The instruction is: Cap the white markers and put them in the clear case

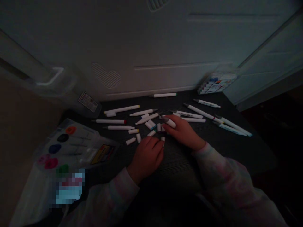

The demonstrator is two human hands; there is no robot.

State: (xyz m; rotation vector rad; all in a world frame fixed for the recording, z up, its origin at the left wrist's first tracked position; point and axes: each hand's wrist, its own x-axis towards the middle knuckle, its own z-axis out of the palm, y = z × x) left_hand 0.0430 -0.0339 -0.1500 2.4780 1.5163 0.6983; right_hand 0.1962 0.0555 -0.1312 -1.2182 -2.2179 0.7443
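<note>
My right hand [183, 130] is closed around a white marker [170, 122] with a grey tip end, held over the middle of the dark table. My left hand [148, 154] is curled low beside it, with a small white marker cap [163, 139] at its thumb and index finger; the fingers partly hide the grip. Loose white caps [149, 125] lie in a cluster just beyond both hands. Uncapped markers lie around them, among them a red-ended marker [111, 121] on the left and a long marker [201, 112] on the right.
A clear plastic case [80, 148] with coloured round spots stands at the left, close to my left sleeve. Behind it is a clear container [86, 97] with a label. A pack of markers [219, 82] stands at the back right. A pale panelled surface [153, 47] rises behind the table.
</note>
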